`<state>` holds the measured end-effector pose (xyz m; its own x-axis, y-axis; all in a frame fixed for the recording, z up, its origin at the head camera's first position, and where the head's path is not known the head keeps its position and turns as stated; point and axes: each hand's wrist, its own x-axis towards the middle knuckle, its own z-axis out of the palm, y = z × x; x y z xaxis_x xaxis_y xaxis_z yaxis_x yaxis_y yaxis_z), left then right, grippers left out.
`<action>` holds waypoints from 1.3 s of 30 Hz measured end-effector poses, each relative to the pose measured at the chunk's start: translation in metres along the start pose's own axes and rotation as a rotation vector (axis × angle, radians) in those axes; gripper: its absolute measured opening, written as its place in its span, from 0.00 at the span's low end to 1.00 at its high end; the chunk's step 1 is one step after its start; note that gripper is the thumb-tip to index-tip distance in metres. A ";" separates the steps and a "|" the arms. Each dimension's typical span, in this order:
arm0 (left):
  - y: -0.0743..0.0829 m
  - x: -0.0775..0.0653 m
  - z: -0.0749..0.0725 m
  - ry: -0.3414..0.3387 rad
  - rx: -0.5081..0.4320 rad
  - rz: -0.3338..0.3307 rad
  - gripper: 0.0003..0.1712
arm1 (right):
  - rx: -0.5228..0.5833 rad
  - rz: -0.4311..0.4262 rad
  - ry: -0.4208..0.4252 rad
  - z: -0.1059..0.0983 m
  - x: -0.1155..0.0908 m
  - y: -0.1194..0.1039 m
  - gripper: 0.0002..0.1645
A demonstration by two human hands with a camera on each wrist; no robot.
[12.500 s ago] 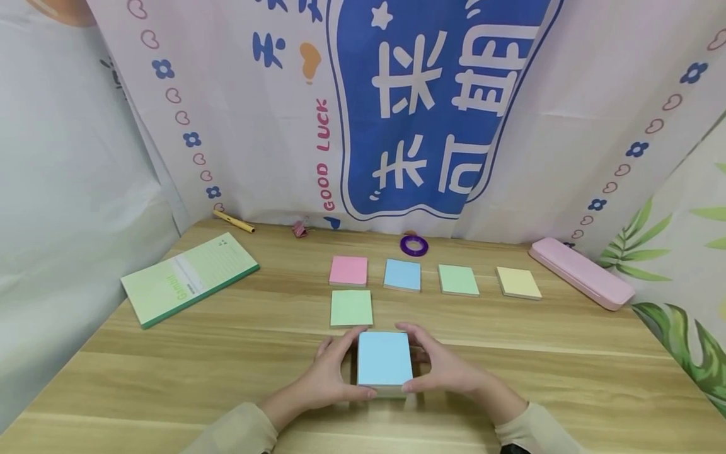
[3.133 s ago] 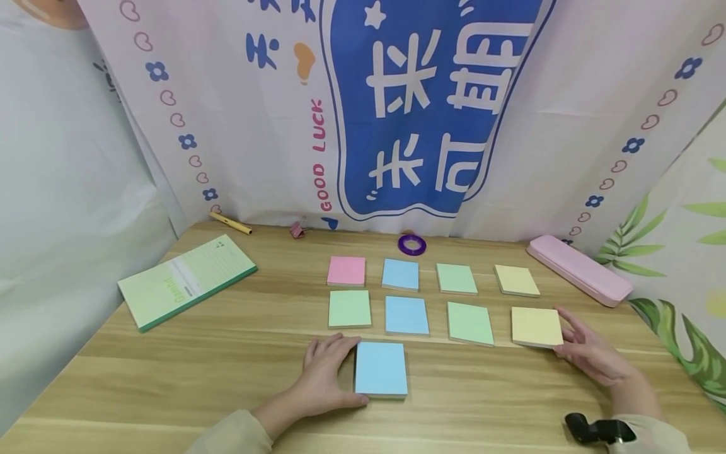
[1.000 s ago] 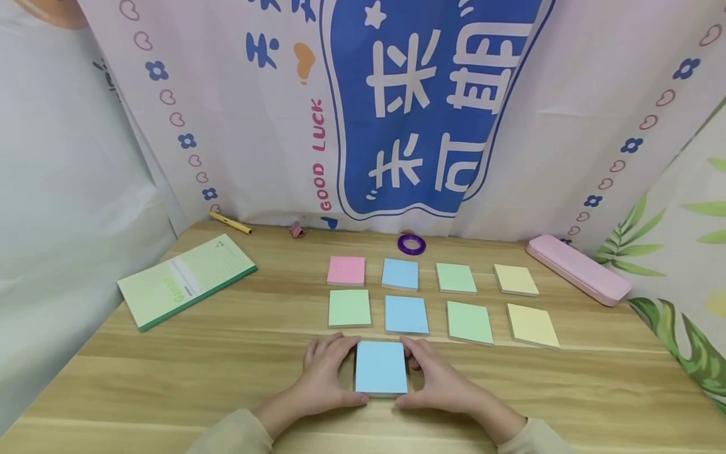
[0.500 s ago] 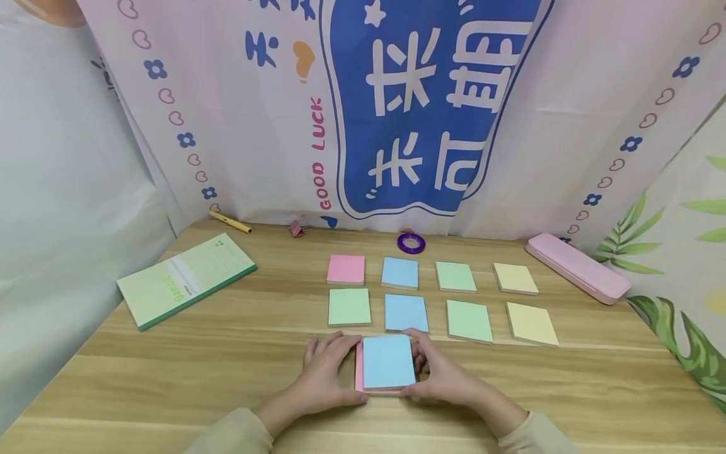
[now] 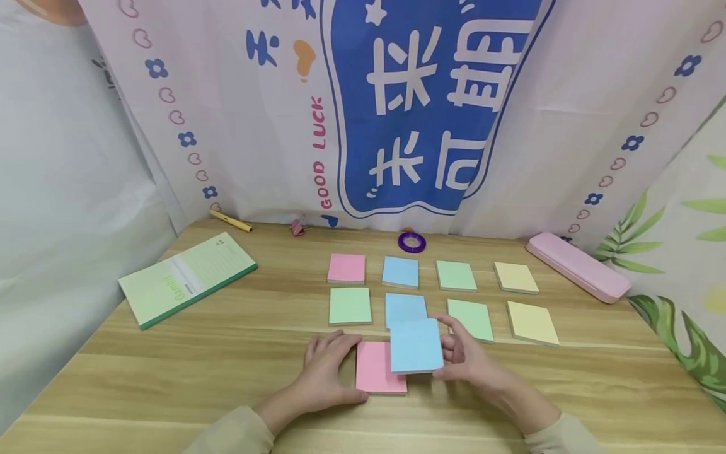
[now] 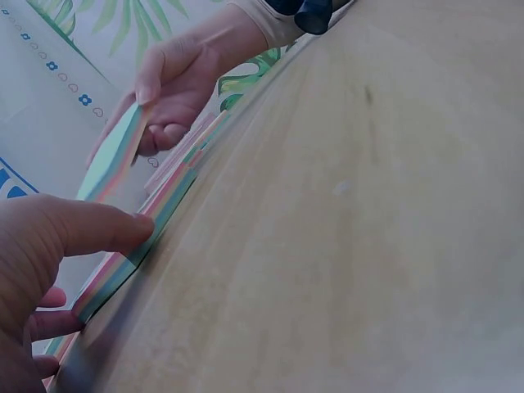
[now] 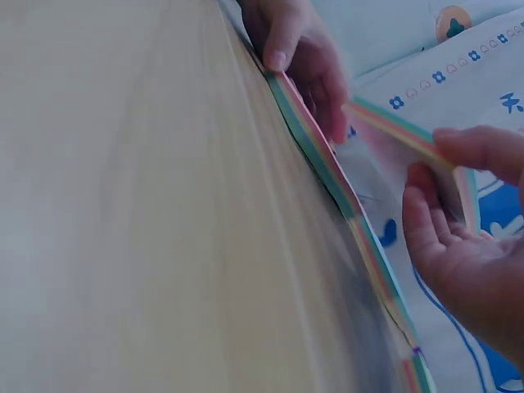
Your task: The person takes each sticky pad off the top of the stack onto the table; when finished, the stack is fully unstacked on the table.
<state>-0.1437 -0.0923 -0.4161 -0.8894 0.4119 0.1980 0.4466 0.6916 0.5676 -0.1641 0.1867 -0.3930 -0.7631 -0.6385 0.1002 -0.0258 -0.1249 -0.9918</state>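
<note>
My right hand (image 5: 467, 362) pinches a blue-topped sticky note pad (image 5: 416, 345) by its right side, lifted and tilted above the table. Its edge shows several coloured layers in the right wrist view. Below it, partly covered in the head view, lies a pink-topped sticky note pad (image 5: 374, 372). My left hand (image 5: 326, 372) grips that pad's left side, thumb at the near corner and fingertips at the far one. Beyond the hands, a nearer row holds a green pad (image 5: 349, 306), a blue pad (image 5: 404, 306), a second green pad (image 5: 472, 320) and a yellow pad (image 5: 532, 323).
A farther row runs from a pink pad (image 5: 346, 268) to a yellow pad (image 5: 515, 277). Behind it lies a purple tape roll (image 5: 411, 242). A green notebook (image 5: 188, 279), yellow pen (image 5: 230, 221) and pink binder clip (image 5: 297, 226) are left; a pink case (image 5: 578, 267) is right.
Since the oldest frame, blue, green and yellow pads have joined the nearer row. My right hand returned from the yellow pad, then lifted the blue pad rightward, uncovering pink. My left hand stays put.
</note>
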 end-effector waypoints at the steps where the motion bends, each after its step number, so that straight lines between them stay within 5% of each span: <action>1: 0.000 0.000 0.000 -0.002 -0.001 0.001 0.49 | 0.005 -0.023 -0.015 -0.004 -0.004 -0.002 0.51; 7: 0.000 0.001 0.001 -0.014 -0.007 -0.003 0.48 | 0.054 -0.079 -0.105 -0.032 -0.026 -0.011 0.50; 23: 0.000 0.000 0.000 -0.005 0.006 0.012 0.47 | 0.124 0.024 -0.165 -0.080 -0.078 -0.003 0.47; 35: 0.000 0.000 0.002 0.007 0.010 0.013 0.48 | -0.102 0.185 -0.080 -0.086 -0.089 -0.006 0.51; 39: 0.000 0.000 0.001 0.009 0.013 0.012 0.48 | -0.183 0.175 -0.094 -0.088 -0.092 -0.013 0.49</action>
<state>-0.1432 -0.0915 -0.4173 -0.8848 0.4150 0.2120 0.4586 0.6944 0.5545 -0.1503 0.3141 -0.3960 -0.7033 -0.7069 -0.0755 -0.0216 0.1274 -0.9916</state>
